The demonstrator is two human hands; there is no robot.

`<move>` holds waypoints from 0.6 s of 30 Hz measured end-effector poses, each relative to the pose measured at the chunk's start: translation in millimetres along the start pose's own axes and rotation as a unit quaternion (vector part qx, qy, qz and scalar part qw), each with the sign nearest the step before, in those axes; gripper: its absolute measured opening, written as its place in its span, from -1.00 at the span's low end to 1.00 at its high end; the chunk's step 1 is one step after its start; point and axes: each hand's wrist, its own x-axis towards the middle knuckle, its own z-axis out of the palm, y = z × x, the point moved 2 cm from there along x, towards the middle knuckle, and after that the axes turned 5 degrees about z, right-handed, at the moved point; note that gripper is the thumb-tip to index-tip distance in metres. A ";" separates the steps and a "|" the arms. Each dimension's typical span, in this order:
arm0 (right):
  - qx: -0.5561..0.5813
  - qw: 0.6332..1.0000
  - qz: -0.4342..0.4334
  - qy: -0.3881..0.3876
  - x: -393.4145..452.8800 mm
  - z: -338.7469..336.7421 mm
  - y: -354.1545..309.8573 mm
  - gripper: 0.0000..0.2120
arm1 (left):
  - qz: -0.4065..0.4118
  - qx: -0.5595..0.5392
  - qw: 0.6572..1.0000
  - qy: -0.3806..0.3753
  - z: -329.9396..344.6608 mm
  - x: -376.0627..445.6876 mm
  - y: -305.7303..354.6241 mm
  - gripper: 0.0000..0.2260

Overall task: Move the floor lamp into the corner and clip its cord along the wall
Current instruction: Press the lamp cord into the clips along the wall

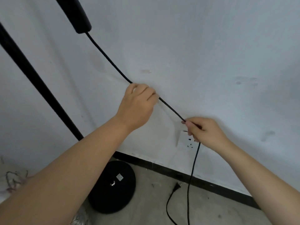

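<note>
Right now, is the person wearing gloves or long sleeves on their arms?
No. Both arms are bare all the way down to the edge of the picture, with no sleeves showing. The left hand and the right hand have no gloves, and no rings, watch or bracelets can be seen.

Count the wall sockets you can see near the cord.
1. A single white wall socket sits low on the wall above the black baseboard, partly covered by the right hand. Others may lie outside the view.
</note>
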 end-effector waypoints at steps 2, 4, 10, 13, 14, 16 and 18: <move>0.039 0.995 0.067 -0.062 -9.1 -18.9 7.0 -0.78 | 0.087 -0.058 0.994 -0.011 2.7 9.6 20.4 -0.82; 0.087 0.984 0.115 -0.103 -17.4 -44.8 5.8 -0.77 | 0.125 -0.089 0.988 -0.020 3.5 23.1 40.5 -0.86; 0.016 0.989 0.120 -0.084 -41.3 -116.6 -8.4 -0.80 | 0.038 -0.186 0.982 -0.007 -1.1 56.2 68.0 -0.84; -0.035 0.998 0.038 0.046 -48.1 -135.9 -14.6 -0.79 | -0.034 -0.221 0.975 -0.006 -5.2 64.9 71.8 -0.79; -0.035 0.995 0.017 0.086 -49.7 -138.8 -17.1 -0.77 | -0.043 -0.232 0.972 0.002 -7.2 67.9 76.0 -0.77; -0.067 0.985 -0.022 0.157 -51.6 -140.6 -23.2 -0.80 | -0.061 -0.248 0.966 0.026 -10.3 75.3 84.1 -0.76; -0.142 0.966 -0.053 0.208 -49.1 -140.1 -30.1 -0.86 | -0.081 -0.246 0.965 0.043 -9.8 83.6 88.6 -0.80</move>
